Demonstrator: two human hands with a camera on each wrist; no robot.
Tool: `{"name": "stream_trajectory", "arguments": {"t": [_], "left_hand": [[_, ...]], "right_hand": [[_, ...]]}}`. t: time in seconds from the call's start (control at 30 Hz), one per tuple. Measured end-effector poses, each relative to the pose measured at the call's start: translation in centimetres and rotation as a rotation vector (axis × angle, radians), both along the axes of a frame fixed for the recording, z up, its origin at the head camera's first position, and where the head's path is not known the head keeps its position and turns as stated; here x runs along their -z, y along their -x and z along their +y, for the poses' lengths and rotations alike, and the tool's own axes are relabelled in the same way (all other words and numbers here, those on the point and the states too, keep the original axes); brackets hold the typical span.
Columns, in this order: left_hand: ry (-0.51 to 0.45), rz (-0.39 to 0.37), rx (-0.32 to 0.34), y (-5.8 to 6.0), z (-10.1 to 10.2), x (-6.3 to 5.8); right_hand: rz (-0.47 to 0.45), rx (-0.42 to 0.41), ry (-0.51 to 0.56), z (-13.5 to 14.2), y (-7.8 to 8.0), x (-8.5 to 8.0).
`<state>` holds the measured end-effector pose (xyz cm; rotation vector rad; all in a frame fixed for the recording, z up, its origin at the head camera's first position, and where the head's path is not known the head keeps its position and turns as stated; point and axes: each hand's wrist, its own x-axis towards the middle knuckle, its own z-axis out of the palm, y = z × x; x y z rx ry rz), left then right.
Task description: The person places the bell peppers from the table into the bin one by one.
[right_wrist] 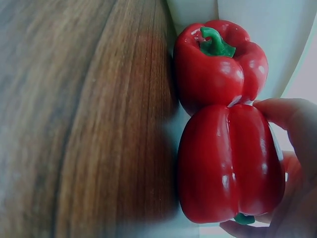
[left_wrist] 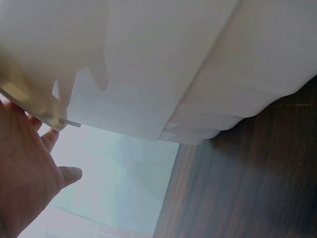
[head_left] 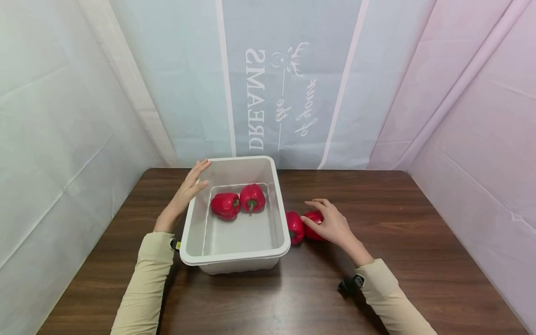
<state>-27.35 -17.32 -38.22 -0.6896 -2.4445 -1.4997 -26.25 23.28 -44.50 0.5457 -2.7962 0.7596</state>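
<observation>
A light grey plastic bin (head_left: pixel 234 257) stands on the table, with two red bell peppers (head_left: pixel 225 205) lying inside it. My left hand (head_left: pixel 184 195) is at the bin's left rim, fingers extended along it and thumb apart. To the right of the bin, two more bell peppers sit side by side. The nearer one to the bin (right_wrist: pixel 218 64) has its green stem showing; the outer one (right_wrist: pixel 228 163) touches it. My right hand (head_left: pixel 331 223) reaches over the outer pepper, thumb at one end and curved fingers around the stem end.
The dark wooden table (head_left: pixel 318 298) carries everything. A pale blue cloth (head_left: pixel 293 93) with white lettering hangs behind it, and white sheets (head_left: pixel 63 139) hang at the sides. A black wrist device (head_left: pixel 351 284) sits at the right sleeve cuff.
</observation>
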Motion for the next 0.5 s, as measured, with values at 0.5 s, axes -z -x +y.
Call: {"name": "stream_trajectory", "arguments": {"t": [0.5], "left_hand": [[-0.007, -0.017, -0.009, 0.15, -0.05, 0.19]], "right_hand": [[-0.066, -0.013, -0.010, 0.59, -0.67, 0.01]]}}
